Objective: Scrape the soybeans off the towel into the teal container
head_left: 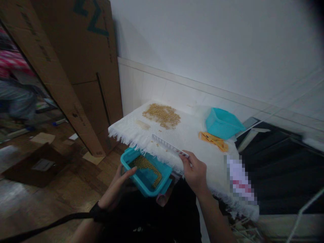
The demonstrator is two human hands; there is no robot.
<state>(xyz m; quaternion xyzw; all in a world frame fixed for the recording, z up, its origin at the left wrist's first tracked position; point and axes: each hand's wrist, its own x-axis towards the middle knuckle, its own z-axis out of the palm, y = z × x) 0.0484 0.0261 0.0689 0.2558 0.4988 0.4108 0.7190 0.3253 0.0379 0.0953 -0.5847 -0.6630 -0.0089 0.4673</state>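
Note:
My left hand (117, 187) grips the near left side of a turquoise tray (149, 189) held just below the table's front edge; a band of yellow beans (145, 164) lies inside it. My right hand (194, 170) pinches the end of a white ruler (168, 145) that lies on the white fringed cloth (187, 135) near its edge. A few loose beans sit beside the ruler. A larger pile of beans (162, 114) rests at the cloth's far left.
A second turquoise tray (222, 123) stands tilted at the back right, with an orange scrap (214, 140) in front of it. Tall cardboard sheets (76, 67) lean at the left. A dark surface (283, 165) lies to the right, wooden floor below.

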